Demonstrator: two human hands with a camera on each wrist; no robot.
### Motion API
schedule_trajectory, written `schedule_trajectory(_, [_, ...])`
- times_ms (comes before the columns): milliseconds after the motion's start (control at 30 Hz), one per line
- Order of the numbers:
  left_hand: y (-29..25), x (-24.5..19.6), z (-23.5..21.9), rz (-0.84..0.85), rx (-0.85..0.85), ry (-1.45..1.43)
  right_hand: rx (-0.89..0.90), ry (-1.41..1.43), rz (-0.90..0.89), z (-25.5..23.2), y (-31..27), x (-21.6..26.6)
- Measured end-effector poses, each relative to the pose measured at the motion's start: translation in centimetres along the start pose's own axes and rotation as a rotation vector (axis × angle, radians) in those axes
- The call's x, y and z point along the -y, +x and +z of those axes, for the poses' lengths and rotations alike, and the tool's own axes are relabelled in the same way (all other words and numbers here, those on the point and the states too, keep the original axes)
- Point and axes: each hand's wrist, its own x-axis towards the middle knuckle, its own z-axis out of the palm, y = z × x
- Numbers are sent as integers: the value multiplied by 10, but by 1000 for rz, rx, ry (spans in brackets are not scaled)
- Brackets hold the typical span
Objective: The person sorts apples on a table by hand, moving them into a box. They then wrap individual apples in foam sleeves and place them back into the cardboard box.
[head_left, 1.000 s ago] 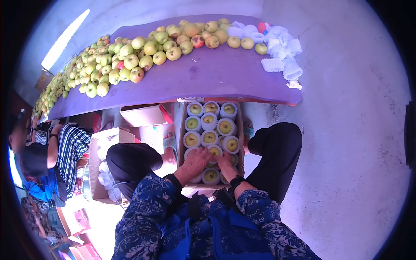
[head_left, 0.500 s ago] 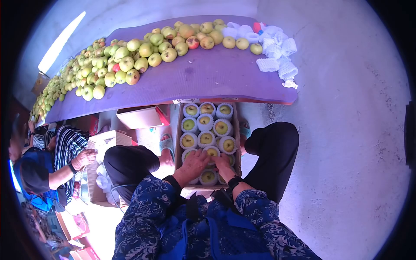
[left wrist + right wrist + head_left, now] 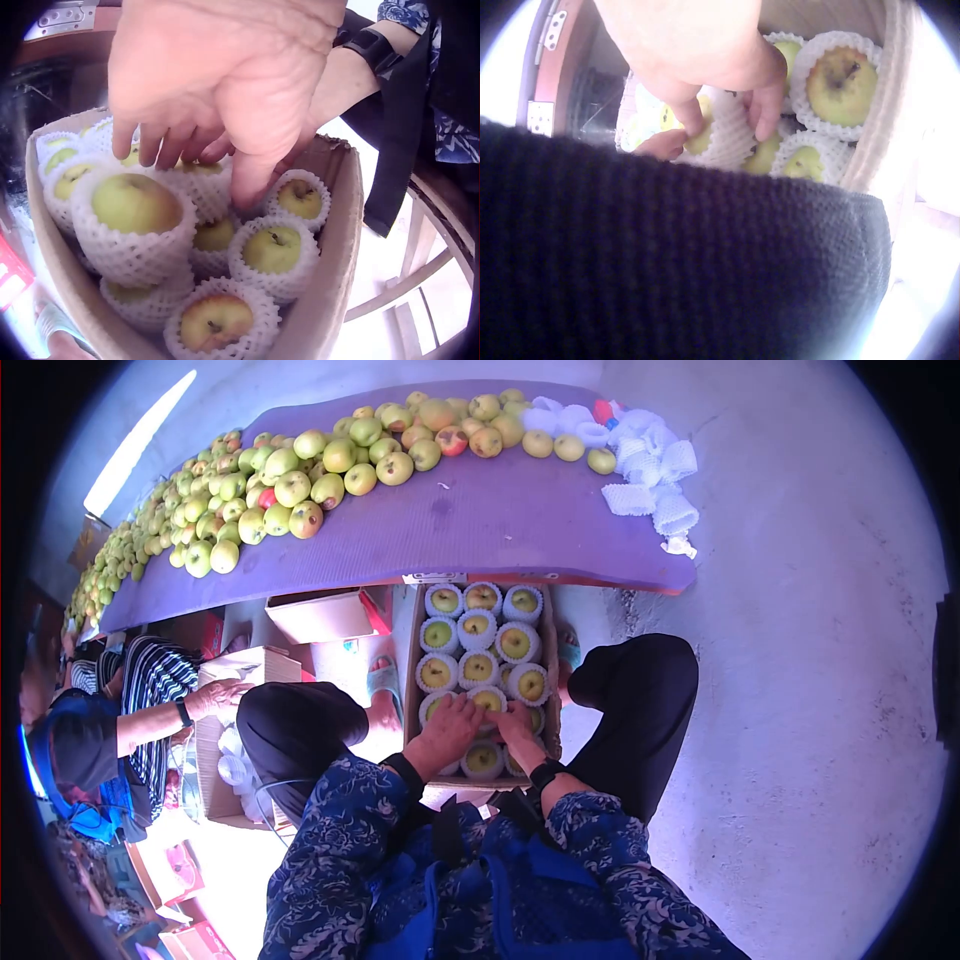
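Note:
Both hands work at one apple in a white foam net sleeve, inside a cardboard box between the knees. My left hand holds it from the left, fingers bent down over the sleeve and thumb on the near side in the left wrist view. From the other side my right hand grips it, its fingers and thumb either side of the netted apple in the right wrist view. More sleeved apples stand packed around them, stems mostly up.
A purple-covered table ahead bears a long heap of loose apples and empty foam sleeves at its right end. At left, another person's hand reaches over a carton of white foam sleeves. A smaller open carton stands under the table.
My hands stay at the same apple with little movement. The other person's arm at left has come forward over the carton of sleeves. The head view shifts slightly.

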Motion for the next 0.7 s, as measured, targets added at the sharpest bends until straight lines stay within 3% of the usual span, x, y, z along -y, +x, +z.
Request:
schedule_trajectory(167, [-2,4,1,2,-37,-19,-52,-71,-47,5,3,1])
schedule_trajectory(267, [0,4,-8,-6,36,8,-56,-51,-74,7,-3,7])
schedule_trajectory(367, [2,6,-3,-28,43,-67,-56,30,-61,6,-11,13])
schedule_trajectory(467, [4,7,-1,-37,66,-97,-11,-110,-9,3,-8,17])
schedule_trajectory(700, [6,3,-2,-33,60,-102,12,-100,49,-3,-9,16])
